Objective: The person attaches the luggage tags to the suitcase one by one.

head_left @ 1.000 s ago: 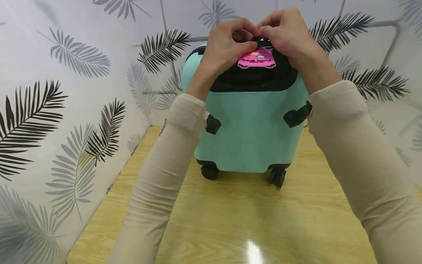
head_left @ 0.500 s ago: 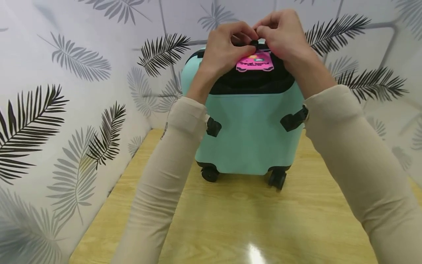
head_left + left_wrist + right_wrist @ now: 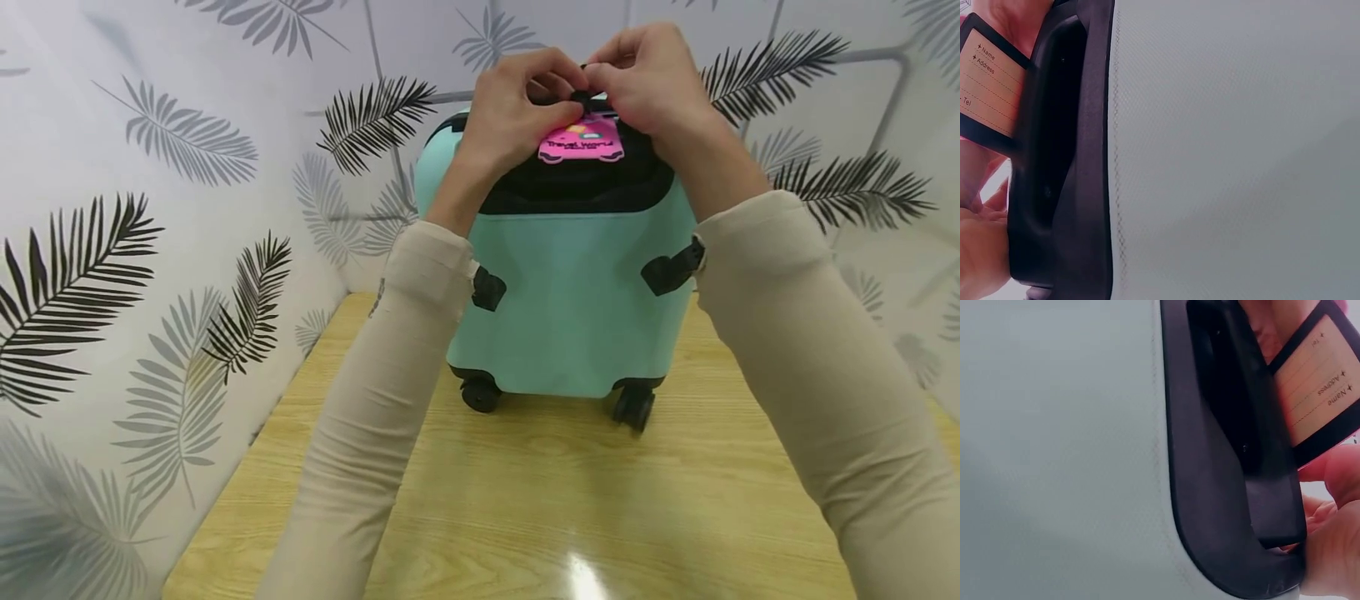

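Note:
A mint-green suitcase (image 3: 577,308) with a black top panel stands upright on its wheels. From its top handle (image 3: 1260,456) hangs a pink luggage tag (image 3: 581,143) lettered "Travel World". Above the tag, my left hand (image 3: 510,108) pinches the tag's black strap (image 3: 582,102) between thumb and fingers. My right hand (image 3: 652,87) meets it from the other side, thumb and forefinger pinching the strap's upper end, mostly hidden by the fingertips. In the left wrist view the tag's back (image 3: 991,81) shows a card with name, address and tel lines.
The suitcase stands on a wood-grain table (image 3: 510,500), its front wheels (image 3: 633,407) resting on the surface. Close behind and to the left rise walls (image 3: 225,67) covered with a leaf pattern. Black wrist cameras (image 3: 670,268) sit at both sleeve cuffs.
Both hands stay at the strap with small finger movements. The right thumb and forefinger have shifted slightly, and a bit of strap now shows above the fingertips. The tag hangs much as before.

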Action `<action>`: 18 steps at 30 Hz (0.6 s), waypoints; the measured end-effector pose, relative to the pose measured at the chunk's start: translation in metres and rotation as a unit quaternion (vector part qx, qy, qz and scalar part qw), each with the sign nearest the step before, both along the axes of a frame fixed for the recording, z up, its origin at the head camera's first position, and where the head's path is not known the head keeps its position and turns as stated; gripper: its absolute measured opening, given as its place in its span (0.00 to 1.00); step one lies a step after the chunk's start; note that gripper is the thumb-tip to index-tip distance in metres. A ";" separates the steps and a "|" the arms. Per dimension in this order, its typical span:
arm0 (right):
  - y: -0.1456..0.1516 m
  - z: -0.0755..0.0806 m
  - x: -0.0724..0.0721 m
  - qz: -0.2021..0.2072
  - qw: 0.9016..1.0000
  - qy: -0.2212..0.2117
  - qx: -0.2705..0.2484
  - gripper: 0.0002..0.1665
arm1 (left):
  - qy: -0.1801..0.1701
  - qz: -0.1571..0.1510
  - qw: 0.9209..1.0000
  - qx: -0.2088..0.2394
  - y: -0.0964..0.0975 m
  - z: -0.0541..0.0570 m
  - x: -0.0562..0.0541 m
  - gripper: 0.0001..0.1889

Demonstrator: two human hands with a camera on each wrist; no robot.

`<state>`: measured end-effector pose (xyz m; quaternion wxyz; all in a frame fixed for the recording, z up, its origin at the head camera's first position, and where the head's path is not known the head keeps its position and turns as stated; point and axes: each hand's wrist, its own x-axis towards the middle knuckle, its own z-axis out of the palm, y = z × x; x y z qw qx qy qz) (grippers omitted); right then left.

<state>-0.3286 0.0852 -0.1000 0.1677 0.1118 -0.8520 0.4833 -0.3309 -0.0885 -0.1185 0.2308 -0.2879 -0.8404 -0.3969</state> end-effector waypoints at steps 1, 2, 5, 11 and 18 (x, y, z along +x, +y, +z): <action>0.000 -0.001 0.000 -0.001 1.000 0.002 0.005 0.16 | 0.002 0.001 1.000 -0.001 0.001 0.000 0.000 0.11; 0.000 -0.001 -0.001 -0.003 1.000 0.004 0.009 0.15 | 0.003 0.002 1.000 -0.001 0.002 -0.001 0.000 0.11; -0.001 -0.001 -0.002 -0.006 1.000 0.011 0.014 0.11 | 0.007 0.006 1.000 -0.005 0.002 0.000 0.000 0.11; -0.003 -0.001 -0.002 -0.018 0.999 0.023 0.028 0.10 | 0.015 0.006 1.000 -0.004 0.003 0.000 0.000 0.10; -0.007 -0.005 -0.002 0.007 0.998 0.048 0.028 0.09 | 0.024 0.003 1.000 -0.001 0.001 -0.001 0.000 0.09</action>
